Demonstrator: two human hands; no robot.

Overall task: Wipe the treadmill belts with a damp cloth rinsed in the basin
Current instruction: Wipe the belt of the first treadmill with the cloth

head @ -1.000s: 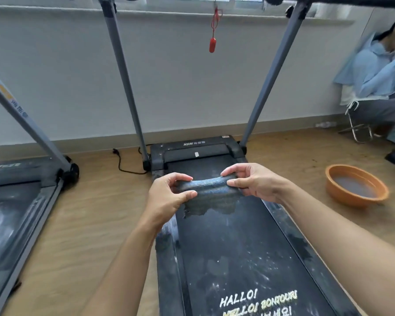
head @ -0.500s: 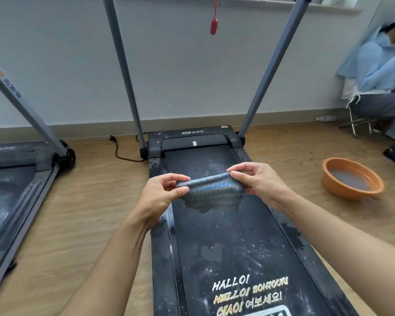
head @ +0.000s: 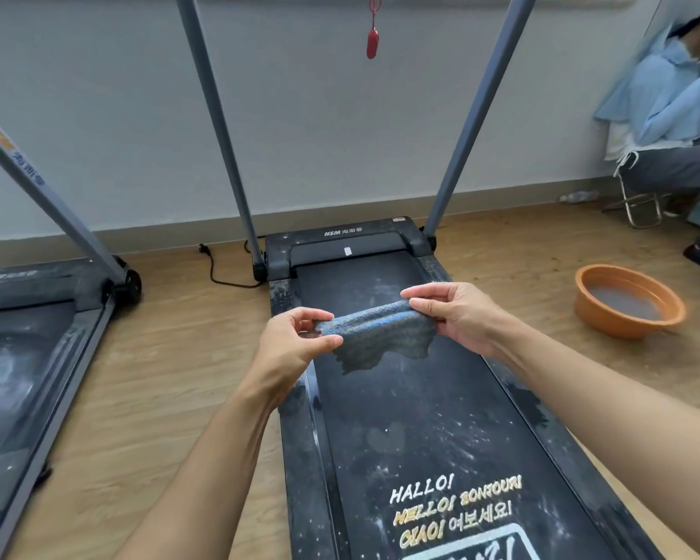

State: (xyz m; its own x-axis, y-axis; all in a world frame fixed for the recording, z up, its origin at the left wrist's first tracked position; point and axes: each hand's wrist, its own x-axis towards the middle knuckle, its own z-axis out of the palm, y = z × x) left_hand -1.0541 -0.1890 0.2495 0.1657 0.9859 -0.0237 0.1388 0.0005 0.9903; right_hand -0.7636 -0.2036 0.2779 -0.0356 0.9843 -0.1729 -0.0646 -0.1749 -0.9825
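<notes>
Two hands: our left hand (head: 296, 345) and right hand (head: 457, 313) pinch the cloth (head: 376, 333) by its ends above the dusty belt (head: 421, 418). It is stretched wider than a second ago, and we judge it ready for wiping.

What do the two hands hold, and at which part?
A blue-grey cloth, stretched above the treadmill belt. The left hand pinches its left end, the right hand its right end.

The long black treadmill belt (head: 421, 418) fills the middle of the frame. The round orange plastic basin (head: 611, 323) sits on the wooden floor (head: 158, 377), right of it. Another dark treadmill (head: 13, 377) lies left.
</notes>
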